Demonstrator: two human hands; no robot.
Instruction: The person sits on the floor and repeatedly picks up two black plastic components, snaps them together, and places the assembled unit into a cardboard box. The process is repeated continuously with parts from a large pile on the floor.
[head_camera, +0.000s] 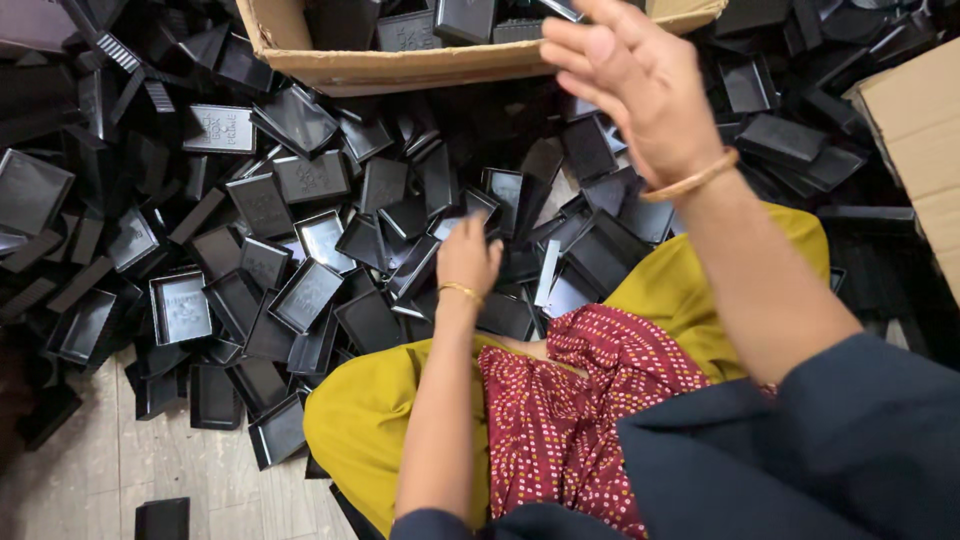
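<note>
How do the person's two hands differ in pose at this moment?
The left hand is low, reaching down into the heap of black trays; the right hand is raised near the cardboard box. The left hand touches trays, while the right hand is open and empty. Both wrists wear a gold bangle.

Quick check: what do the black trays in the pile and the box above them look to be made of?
Black trays: likely thin moulded plastic, semi-gloss; light glints off flat bottoms, and the rims are sharp and uniform. Box: brown corrugated cardboard, matte, with a worn, soft top edge. The left hand reaches into the pile.
</note>
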